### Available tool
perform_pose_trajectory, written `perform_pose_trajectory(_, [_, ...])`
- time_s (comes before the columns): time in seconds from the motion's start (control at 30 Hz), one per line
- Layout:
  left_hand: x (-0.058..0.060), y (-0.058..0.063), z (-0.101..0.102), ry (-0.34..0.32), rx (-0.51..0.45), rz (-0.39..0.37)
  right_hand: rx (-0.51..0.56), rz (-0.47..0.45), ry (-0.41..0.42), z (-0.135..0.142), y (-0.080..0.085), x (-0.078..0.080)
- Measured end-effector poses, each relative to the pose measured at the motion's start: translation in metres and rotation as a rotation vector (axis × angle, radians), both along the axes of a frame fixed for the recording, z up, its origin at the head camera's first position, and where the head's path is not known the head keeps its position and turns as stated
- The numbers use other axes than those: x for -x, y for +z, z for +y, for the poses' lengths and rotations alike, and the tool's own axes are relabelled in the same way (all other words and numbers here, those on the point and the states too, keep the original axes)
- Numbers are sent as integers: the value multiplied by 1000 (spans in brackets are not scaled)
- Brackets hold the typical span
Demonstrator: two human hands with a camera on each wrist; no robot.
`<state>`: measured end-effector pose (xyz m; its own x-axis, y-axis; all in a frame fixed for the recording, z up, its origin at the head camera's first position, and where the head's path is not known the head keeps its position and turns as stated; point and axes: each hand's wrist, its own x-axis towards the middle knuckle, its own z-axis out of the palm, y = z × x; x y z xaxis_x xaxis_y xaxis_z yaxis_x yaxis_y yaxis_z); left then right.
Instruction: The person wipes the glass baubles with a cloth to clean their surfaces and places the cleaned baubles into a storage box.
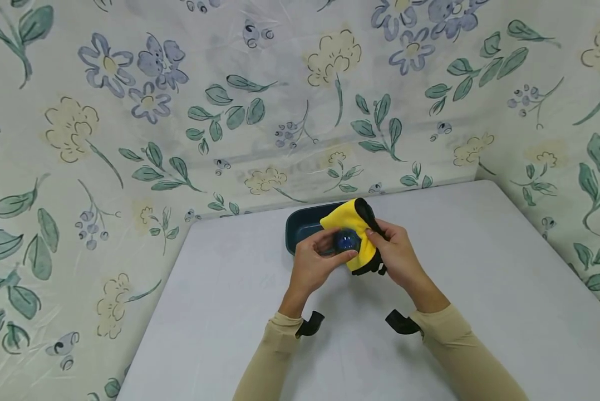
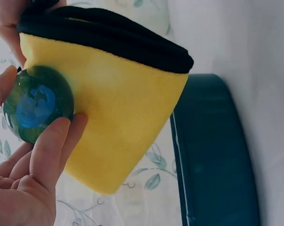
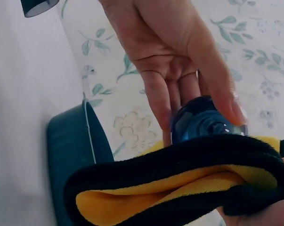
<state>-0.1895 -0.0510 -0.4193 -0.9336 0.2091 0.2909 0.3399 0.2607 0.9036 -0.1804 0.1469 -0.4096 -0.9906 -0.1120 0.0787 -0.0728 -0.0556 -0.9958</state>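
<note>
Between the thumb and fingers of my left hand [image 1: 311, 264] is a glass ball [image 1: 347, 240], dark blue-green with a bright blue pattern inside in the left wrist view. My right hand [image 1: 399, 253] grips a soft yellow cloth [image 2: 118, 108] by its black-edged side. The cloth lies against the ball's far side. In the right wrist view its black edging [image 3: 174, 153] forms a loop with yellow inside; I cannot tell whether it is a pouch or a folded cloth. Both hands are raised above the table, partly in front of a dark teal tray [image 1: 291, 234].
The tray stands near the far edge of the white table [image 1: 230, 289], its inside partly hidden by the hands and cloth. A floral curtain [image 1: 280, 150] hangs behind the table and along its sides. Black straps [image 1: 310, 324] project from both wrists over the tan sleeves.
</note>
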Motion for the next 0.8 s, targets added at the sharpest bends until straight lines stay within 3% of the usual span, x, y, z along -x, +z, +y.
perform_pose_trajectory(0.3, [7, -3, -2, 11, -2, -104, -65, 48, 1, -2, 1, -1])
perform_pose_trajectory(0.4, [9, -5, -2, 33, -5, -92, -67, 48, 4, -4, 4, -3])
perform_pose_trajectory(0.63, [14, -9, 1, 149, 40, -36, -62, 68, 33, -1, 7, -1])
perform_pose_trajectory(0.8, [17, -9, 5, 178, -31, -15, -35, 69, 48, 2, 7, 4])
